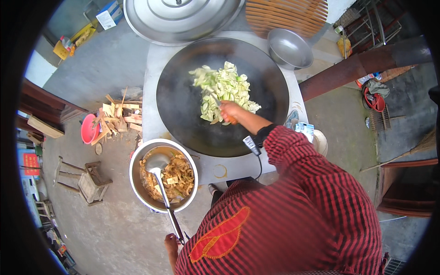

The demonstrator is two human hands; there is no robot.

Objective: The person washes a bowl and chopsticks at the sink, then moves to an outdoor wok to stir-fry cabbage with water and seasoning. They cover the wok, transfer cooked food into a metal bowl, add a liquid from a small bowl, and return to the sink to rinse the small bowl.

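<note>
My right hand (231, 111) grips the orange-brown handle of a cooking spatula (216, 100) over a large dark wok (178, 127). The spatula's far end is lost among chopped pale green leaves that look like cabbage (233, 89); some at the left are blurred in motion. Below the wok on the left, a metal basin (134, 175) holds a cooked brown dish (184, 182) with pale flat pieces. A metal ladle (160, 163) rests in it. Close to the ladle's handle end is my left hand (171, 242), fingers bent; whether it grips the handle is unclear.
A large metal lid (182, 20), a slatted wooden rack (287, 15) and a metal bowl (290, 48) stand behind the wok. A rusty pipe (361, 68) runs off right. Split firewood (120, 115), a pink basin (90, 129) and a wooden chair (90, 185) are at left.
</note>
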